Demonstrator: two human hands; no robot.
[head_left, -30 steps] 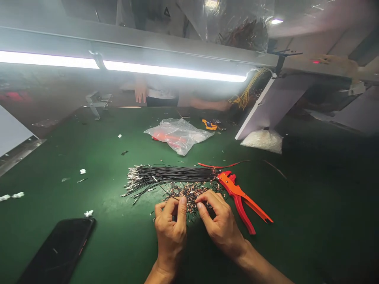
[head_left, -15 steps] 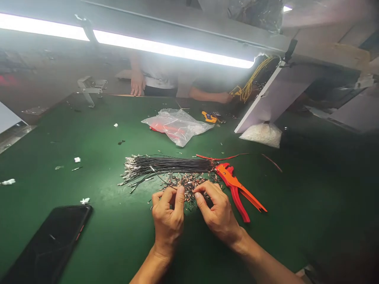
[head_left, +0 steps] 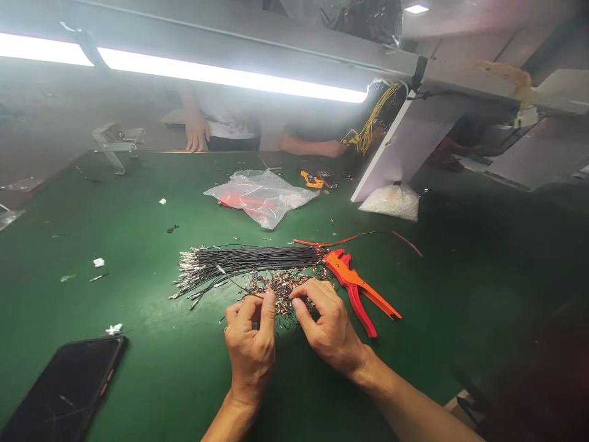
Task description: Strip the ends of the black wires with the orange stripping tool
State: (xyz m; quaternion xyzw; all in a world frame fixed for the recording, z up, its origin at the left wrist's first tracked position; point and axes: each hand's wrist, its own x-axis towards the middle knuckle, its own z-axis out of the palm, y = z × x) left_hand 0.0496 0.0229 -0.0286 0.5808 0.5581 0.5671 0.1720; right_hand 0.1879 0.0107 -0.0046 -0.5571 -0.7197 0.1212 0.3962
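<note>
My left hand (head_left: 250,344) and my right hand (head_left: 326,326) rest close together on the green table (head_left: 151,368), both pinched over a heap of small copper-coloured wire pieces (head_left: 278,288). What the fingertips grip is too small to name. Just beyond the heap lies a bundle of thin black wires (head_left: 248,261) with metal terminals at its left end. Red-orange crimping pliers (head_left: 356,288) lie right of my right hand, handles pointing toward me.
A black phone (head_left: 64,393) lies at the near left. A clear plastic bag (head_left: 262,196) with red parts, a white bag (head_left: 391,201) and a slanted white panel (head_left: 391,153) sit farther back. Other people's hands (head_left: 196,132) rest at the far edge. White scraps dot the left.
Both hands stay pinched over the copper heap with only small finger movements. The camera has shifted, so the whole scene sits slightly further left and down.
</note>
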